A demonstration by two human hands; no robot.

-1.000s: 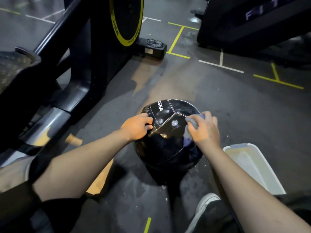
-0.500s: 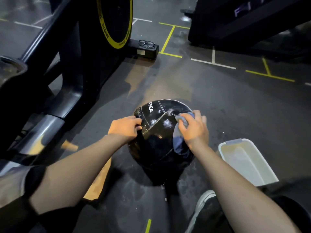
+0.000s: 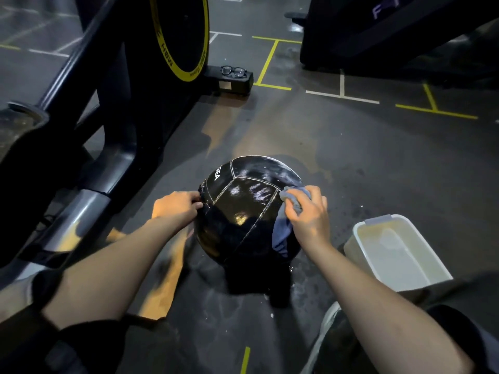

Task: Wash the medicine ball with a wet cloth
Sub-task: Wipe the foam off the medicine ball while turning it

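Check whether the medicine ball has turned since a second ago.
Yes. The medicine ball turned leftward in place: its white logo now sits nearer the left hand, while the ball stays beside the white tub.

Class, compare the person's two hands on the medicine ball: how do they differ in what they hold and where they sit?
The right hand grips a blue-grey cloth; the left hand holds no cloth. The right hand sits on the ball's right side, nearer the white tub; the left hand steadies its left side. Both touch the black medicine ball.
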